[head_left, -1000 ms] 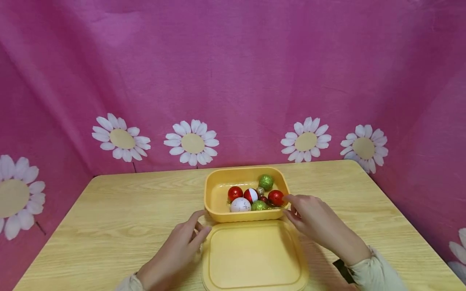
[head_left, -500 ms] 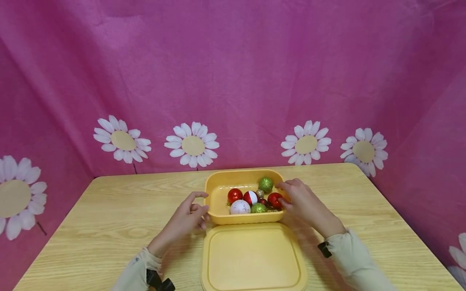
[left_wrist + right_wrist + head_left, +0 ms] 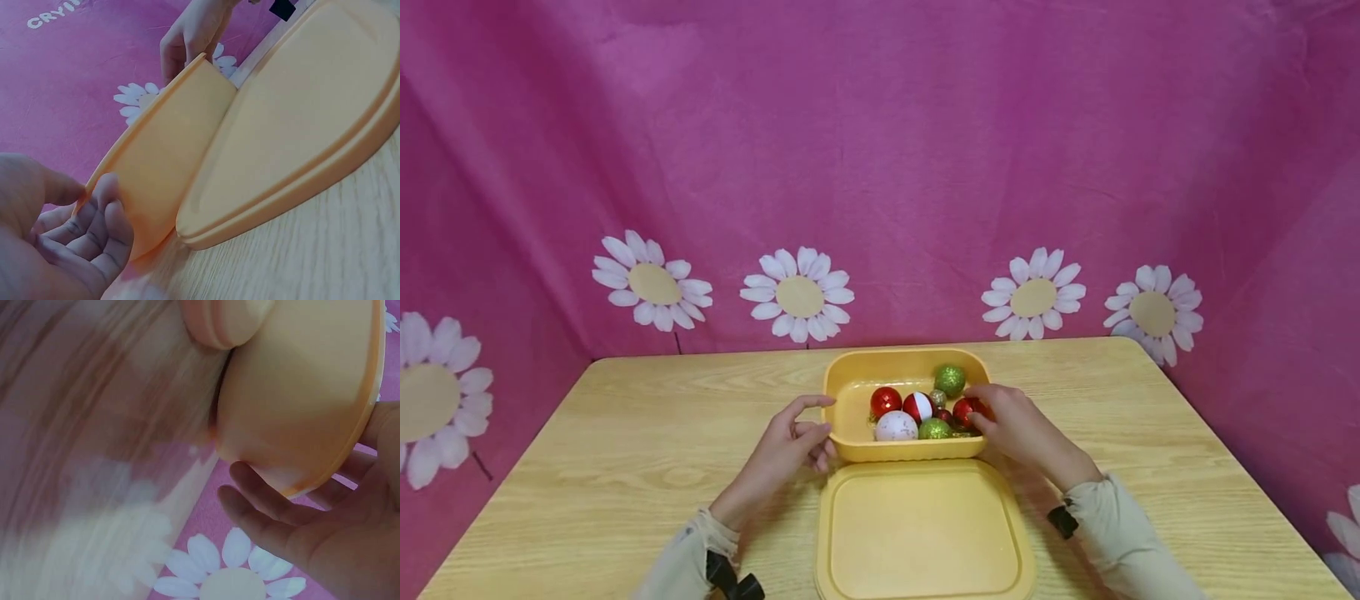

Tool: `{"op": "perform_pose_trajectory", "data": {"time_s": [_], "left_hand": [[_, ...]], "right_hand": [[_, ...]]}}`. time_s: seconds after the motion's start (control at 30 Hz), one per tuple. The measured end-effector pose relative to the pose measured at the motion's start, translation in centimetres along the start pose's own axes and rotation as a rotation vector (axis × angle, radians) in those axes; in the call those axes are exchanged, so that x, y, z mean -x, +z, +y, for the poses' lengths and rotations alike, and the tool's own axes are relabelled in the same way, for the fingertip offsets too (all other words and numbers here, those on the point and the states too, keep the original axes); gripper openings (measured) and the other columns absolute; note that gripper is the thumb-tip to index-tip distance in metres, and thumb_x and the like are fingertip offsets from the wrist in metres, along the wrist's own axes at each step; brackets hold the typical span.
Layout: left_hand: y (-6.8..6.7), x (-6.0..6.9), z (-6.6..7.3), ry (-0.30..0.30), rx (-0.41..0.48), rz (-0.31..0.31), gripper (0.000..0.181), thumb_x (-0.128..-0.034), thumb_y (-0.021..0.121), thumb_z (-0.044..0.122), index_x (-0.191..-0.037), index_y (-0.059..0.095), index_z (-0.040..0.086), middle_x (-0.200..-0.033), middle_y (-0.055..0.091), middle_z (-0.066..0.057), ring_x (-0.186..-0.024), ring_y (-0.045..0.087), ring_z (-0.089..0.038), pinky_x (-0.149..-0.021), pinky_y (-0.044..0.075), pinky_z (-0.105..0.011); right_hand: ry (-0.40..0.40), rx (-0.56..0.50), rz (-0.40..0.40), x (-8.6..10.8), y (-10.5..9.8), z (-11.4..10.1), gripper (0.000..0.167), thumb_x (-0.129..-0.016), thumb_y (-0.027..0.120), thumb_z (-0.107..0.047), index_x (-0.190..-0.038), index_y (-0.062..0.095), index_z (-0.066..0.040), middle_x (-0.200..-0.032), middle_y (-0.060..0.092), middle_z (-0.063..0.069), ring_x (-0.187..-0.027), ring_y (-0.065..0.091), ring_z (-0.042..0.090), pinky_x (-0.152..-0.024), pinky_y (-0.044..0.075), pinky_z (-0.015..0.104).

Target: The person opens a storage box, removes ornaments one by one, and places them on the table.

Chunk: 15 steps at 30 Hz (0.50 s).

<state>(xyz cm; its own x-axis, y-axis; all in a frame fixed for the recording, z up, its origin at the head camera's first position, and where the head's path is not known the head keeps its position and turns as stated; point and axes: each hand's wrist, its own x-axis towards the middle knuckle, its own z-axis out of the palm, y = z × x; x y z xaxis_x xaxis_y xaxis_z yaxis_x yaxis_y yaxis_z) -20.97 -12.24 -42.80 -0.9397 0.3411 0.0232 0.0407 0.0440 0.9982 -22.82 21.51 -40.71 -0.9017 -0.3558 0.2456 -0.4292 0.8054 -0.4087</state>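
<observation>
Table: left grip farther forward at box

Your left sleeve and right sleeve: both pale cream, loose, softly creased. Cuffs gathered at the wrist, edges puckered into a small ruffle. Your left hand and right hand: bare. Left wrist device: black, two chunky pieces, outer one a rounded stub. Right wrist device: black, compact, squarish block. Finer detail on both too small to read.
</observation>
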Motion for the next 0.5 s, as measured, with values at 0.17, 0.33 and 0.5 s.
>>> {"op": "perform_pose_trajectory", "data": {"time_s": [0.17,0.33,0.5], "left_hand": [[0.08,-0.12,0.21,0.002,-0.002,0.013,0.042,-0.1027,0.052,0.004,-0.142,0.041,-0.003,-0.074,0.066,-0.011,-0.056,0.058,-0.012,-0.057,0.053,-0.024],[0.15,-0.05,0.29,-0.004,0.01,0.013,0.043,-0.1018,0.053,0.003,-0.143,0.041,-0.004,-0.076,0.068,-0.012,-0.058,0.06,-0.012,-0.059,0.055,-0.024],[0.16,0.01,0.28,-0.007,0.013,0.018,0.045,-0.1012,0.053,0.001,-0.144,0.041,-0.004,-0.077,0.07,-0.014,-0.059,0.062,-0.014,-0.06,0.055,-0.024]], "right_hand": [[0.011,-0.034,0.012,-0.01,0.02,-0.08,0.026,-0.089,0.071,-0.005,-0.113,0.069,0.005,-0.105,0.07,0.016,-0.096,0.064,0.031,-0.09,0.052,0.051],[-0.006,-0.004,0.04,0.09,0.07,-0.16,0.028,-0.087,0.074,-0.006,-0.113,0.069,0.004,-0.103,0.071,0.015,-0.091,0.065,0.029,-0.087,0.053,0.05],[-0.06,0.053,0.088,0.0,0.03,-0.19,0.028,-0.086,0.077,-0.007,-0.112,0.07,0.0,-0.096,0.073,0.009,-0.082,0.064,0.023,-0.08,0.054,0.045]]}}
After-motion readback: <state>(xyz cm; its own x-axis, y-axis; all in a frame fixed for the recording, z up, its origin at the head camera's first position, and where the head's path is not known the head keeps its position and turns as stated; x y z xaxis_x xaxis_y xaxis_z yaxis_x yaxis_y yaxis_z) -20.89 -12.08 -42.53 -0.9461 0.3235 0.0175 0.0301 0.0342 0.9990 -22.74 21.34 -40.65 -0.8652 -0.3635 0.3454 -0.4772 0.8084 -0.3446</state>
